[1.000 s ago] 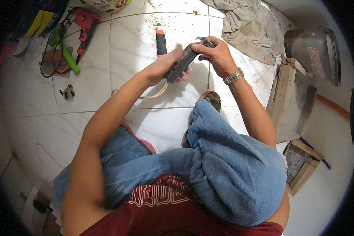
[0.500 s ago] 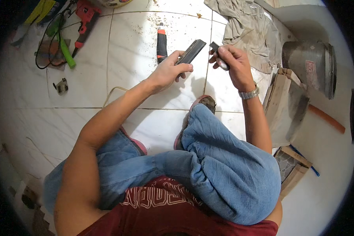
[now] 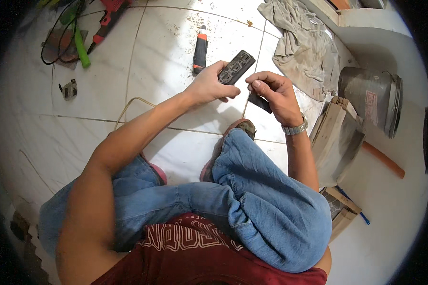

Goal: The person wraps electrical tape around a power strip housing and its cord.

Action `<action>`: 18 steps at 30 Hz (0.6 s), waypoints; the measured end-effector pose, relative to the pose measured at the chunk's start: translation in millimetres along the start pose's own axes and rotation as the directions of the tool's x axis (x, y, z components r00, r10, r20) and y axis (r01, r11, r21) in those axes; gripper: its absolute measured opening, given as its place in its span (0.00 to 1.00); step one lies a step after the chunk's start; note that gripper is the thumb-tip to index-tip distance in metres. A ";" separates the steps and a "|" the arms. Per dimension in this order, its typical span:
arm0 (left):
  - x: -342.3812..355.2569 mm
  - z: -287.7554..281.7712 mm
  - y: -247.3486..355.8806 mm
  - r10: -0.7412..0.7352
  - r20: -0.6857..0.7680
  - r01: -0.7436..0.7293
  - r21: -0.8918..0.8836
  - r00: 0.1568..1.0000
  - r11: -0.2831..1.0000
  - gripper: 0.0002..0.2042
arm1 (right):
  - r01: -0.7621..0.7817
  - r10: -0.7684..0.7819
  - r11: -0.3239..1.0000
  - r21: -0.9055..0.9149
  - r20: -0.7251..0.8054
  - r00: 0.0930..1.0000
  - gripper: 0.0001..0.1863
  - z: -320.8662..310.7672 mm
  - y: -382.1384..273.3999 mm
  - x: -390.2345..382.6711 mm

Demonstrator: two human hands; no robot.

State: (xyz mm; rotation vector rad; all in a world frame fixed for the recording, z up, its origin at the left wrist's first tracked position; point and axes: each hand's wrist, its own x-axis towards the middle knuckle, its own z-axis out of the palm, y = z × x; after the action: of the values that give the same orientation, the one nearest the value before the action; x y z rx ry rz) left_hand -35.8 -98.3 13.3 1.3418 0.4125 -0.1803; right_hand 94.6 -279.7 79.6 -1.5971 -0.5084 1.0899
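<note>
My left hand [image 3: 205, 87] is closed around a dark oblong block [image 3: 238, 66], tilted up to the right. Its upper face shows moulded recesses like those of an opened socket-strip housing; I cannot make out its exact kind. Close by on the right, my right hand [image 3: 278, 97] pinches at thumb and forefinger, and a small flat dark piece [image 3: 260, 102] is held under the fingers. The two hands are apart. Just beyond my left hand, a black and orange handled tool [image 3: 200, 51] lies on the floor.
A red power tool [image 3: 110, 19] and a green-handled tool [image 3: 81, 50] lie at the far left, near a small metal part [image 3: 69, 90]. A grey cloth [image 3: 302, 47] lies at far right. A dark container [image 3: 368, 97] and a wooden frame [image 3: 337, 128] stand on the right.
The block has turned in my left hand, so its recessed face shows. My right hand has lowered slightly, and its dark piece now points down instead of up. The view has shifted a little.
</note>
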 end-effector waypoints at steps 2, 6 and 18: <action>-2.7 1.1 1.2 -0.103 0.055 0.110 -0.151 0.993 0.982 0.30 | -0.048 0.051 0.996 0.070 -0.046 0.998 0.11 2.8 2.5 1.2; -3.2 -1.8 -6.0 -0.117 0.094 0.144 -0.368 0.989 0.919 0.30 | -0.129 0.156 0.977 0.170 -0.155 0.976 0.11 7.1 8.2 3.6; -3.1 7.3 -4.3 -0.086 0.083 0.117 -0.527 0.993 0.841 0.30 | -0.135 0.218 0.952 0.275 -0.297 0.930 0.12 10.4 23.8 8.9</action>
State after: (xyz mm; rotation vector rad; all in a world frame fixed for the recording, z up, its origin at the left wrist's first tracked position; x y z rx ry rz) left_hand -38.9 -106.7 11.8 0.7628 0.4470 -0.1748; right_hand 85.1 -275.0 54.3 -1.5758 -0.0025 0.9542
